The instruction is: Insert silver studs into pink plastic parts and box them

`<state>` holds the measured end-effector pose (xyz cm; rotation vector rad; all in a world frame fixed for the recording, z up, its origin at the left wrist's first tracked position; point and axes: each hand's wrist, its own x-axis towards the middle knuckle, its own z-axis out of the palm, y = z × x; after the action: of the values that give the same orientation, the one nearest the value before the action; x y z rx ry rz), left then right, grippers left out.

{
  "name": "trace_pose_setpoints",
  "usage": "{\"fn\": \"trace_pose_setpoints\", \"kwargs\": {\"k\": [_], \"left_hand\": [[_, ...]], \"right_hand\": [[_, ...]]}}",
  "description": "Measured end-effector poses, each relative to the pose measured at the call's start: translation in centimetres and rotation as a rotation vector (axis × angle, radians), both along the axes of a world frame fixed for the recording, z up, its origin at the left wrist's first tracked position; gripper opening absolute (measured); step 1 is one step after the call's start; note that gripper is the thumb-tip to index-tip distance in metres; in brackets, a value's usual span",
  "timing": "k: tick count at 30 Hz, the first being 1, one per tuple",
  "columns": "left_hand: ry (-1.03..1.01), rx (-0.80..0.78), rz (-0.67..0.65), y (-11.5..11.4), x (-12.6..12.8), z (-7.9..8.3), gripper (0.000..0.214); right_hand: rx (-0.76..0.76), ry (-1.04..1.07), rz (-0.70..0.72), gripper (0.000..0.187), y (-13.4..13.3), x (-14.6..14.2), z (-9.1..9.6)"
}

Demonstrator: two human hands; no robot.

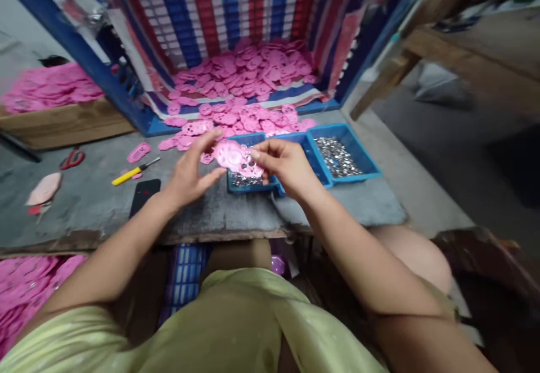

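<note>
Right hand (283,166) pinches a pink flat piece (234,157) w/ thumb and fingers closed on its right edge, above the blue tray (295,162). Left hand (192,171) is open, fingers spread, fingertips touching the piece's left side. Behind, tray w/ small metal parts (336,156), then a pile of pink pieces (248,117) on the table (88,204). Left: black phone (144,196), yellow cutter (134,171), red scissors (72,159).

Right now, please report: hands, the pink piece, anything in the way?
Right hand pinches pink piece; left hand open beside it. Blue trays directly beneath.
</note>
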<state>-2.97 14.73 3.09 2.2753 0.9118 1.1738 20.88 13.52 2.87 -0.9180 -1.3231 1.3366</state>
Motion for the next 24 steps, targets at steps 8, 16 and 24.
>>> {"fn": "trace_pose_setpoints", "kwargs": {"k": [8, 16, 24], "left_hand": [[-1.032, -0.847, -0.176, 1.1, 15.8, -2.3, 0.040], [-1.163, -0.773, 0.094, 5.9, 17.9, -3.4, 0.039], [-1.053, -0.656, 0.090, 5.4, 17.4, -4.9, 0.049]], "right_hand": [[0.010, 0.006, -0.247, 0.042, 1.9, 5.8, 0.3], [-0.056, -1.058, 0.004, 0.009, 4.6, 11.0, -3.6], [-0.033, -1.420, 0.297, 0.027, 4.2, 6.5, -3.9]]}}
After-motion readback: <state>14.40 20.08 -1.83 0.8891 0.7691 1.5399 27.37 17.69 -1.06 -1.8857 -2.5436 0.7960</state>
